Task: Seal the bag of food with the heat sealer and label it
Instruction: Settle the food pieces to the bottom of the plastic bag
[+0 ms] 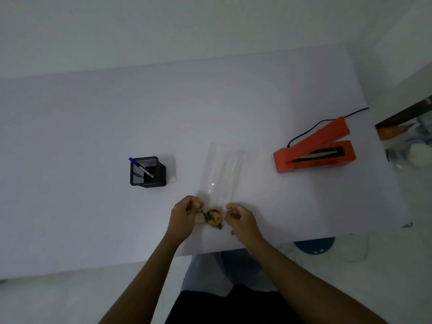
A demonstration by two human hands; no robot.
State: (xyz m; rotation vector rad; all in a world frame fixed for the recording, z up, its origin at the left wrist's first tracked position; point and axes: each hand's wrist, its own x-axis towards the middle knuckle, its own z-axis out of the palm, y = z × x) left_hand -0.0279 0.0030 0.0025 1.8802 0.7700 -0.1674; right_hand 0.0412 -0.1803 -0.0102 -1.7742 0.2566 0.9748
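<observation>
A long, clear plastic bag (222, 174) lies flat on the white table (93, 136), close to the middle of its near edge, with its length running away from the person toward the far edge. At the near end of the bag sits the food, a lumpy pale-brown cookie with dark chips (213, 218), just in from the near edge of the table. The left hand (185, 212) rests at the left side of that near end, its fingers curled with thumb and fingertips drawn together at the bag's edge beside the cookie; it appears to pinch the plastic there, though the film is too clear to be certain. The right hand (239, 217) is at the right side of the same end, fingers loosely curled toward the bag's edge; whether it has hold of the plastic cannot be told. Toward the right edge of the table stands the orange heat sealer (315, 148), its hinged upper arm raised so the dark sealing strip in the base shows, and a black power cord (308, 129) runs from it toward the far right corner. To the left of the bag, well apart from it, is a black mesh pen holder (147, 171) with a blue-capped pen (141, 168) leaning inside it, and a small white label pad (171, 179) lies touching the holder's right side.
</observation>
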